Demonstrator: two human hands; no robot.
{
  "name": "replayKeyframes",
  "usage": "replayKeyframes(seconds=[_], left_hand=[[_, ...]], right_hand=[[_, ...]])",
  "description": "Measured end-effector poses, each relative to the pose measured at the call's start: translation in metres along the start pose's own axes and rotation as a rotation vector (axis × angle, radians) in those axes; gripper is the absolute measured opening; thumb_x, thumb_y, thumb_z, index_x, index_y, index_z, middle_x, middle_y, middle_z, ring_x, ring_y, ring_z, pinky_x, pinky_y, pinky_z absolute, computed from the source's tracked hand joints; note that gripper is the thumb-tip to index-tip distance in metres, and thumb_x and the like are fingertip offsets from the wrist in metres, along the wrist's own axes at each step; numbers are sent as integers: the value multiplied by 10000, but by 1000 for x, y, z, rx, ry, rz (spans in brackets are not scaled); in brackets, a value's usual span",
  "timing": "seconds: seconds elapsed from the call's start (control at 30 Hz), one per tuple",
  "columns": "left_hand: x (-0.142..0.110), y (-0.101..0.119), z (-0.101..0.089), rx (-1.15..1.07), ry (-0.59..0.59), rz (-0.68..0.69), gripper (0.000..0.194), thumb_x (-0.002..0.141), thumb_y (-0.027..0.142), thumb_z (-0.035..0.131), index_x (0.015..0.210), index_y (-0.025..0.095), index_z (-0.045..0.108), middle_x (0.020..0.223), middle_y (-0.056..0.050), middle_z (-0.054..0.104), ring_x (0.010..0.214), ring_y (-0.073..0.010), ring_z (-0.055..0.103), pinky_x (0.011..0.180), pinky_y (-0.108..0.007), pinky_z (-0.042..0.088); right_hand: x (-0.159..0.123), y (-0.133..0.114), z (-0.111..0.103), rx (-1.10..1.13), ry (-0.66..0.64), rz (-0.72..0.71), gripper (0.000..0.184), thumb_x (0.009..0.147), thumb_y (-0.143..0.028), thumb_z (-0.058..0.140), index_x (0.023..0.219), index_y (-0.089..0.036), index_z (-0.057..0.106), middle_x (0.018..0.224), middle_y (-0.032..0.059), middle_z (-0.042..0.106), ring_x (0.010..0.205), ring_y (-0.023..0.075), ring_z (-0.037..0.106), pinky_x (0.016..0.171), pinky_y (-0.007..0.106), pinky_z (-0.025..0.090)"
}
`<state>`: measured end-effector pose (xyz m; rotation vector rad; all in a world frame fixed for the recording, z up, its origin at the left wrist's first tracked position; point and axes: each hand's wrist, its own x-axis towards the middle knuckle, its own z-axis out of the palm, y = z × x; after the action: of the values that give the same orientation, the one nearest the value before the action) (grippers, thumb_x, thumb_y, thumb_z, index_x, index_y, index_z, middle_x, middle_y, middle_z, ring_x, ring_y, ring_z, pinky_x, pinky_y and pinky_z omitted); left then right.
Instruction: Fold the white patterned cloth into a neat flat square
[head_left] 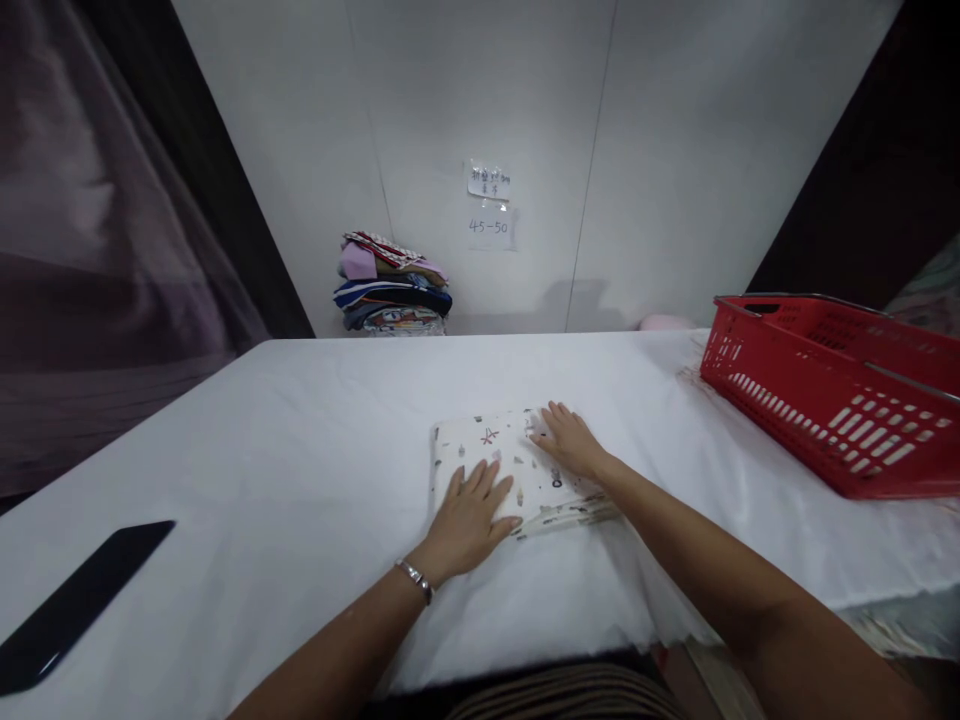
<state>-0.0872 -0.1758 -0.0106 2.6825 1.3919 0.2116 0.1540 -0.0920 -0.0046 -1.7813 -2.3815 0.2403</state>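
A folded white cloth (529,475) with small printed motifs, a red starfish among them, lies flat in front of me. My left hand (469,515) rests on its near left part, fingers spread and palm down; a silver bracelet circles that wrist. On the far right part of the cloth lies my right hand (568,440), fingers stretched out flat. Several layers show along the cloth's near right edge. Neither hand grips anything.
A white-covered table (315,430) carries everything. At the right stands a red plastic basket (810,400). Folded fabrics (394,285) are stacked at the back against the wall. A black flat object (82,605) lies at the near left. Paper signs (491,205) hang on the wall.
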Motion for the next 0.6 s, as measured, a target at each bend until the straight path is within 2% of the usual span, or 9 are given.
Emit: replayKeyframes(seconds=[0.13, 0.27, 0.47, 0.6], left_hand=[[-5, 1, 10, 45, 40, 36, 603, 903, 587, 241, 1405, 260, 306, 1504, -66, 221, 1387, -259, 147, 1108, -504, 134], [-6, 2, 11, 79, 98, 65, 585, 909, 567, 258, 1393, 245, 326, 1488, -79, 265, 1376, -267, 185, 1096, -515, 165], [-9, 8, 8, 71, 163, 51, 517, 916, 531, 294, 1326, 241, 418, 1434, -77, 371, 1338, -262, 273, 1083, -506, 204], [-20, 16, 4, 78, 167, 75, 420, 948, 421, 291, 1311, 251, 417, 1388, -39, 436, 1319, -230, 305, 1096, -482, 181]], right_hand=[[10, 18, 11, -33, 1, 63, 727, 888, -598, 225, 1432, -116, 236, 1517, 133, 157, 1393, 269, 80, 1081, 465, 137], [9, 28, 22, -9, 45, 28, 702, 891, -593, 239, 1416, -128, 268, 1508, 137, 190, 1387, 282, 109, 1064, 489, 188], [11, 28, 13, 17, 20, 18, 628, 910, -538, 286, 1389, -132, 314, 1497, 145, 225, 1381, 289, 138, 1057, 486, 224], [-7, 28, 8, 18, 19, -7, 619, 908, -550, 283, 1384, -158, 337, 1496, 146, 227, 1378, 307, 145, 1059, 525, 203]])
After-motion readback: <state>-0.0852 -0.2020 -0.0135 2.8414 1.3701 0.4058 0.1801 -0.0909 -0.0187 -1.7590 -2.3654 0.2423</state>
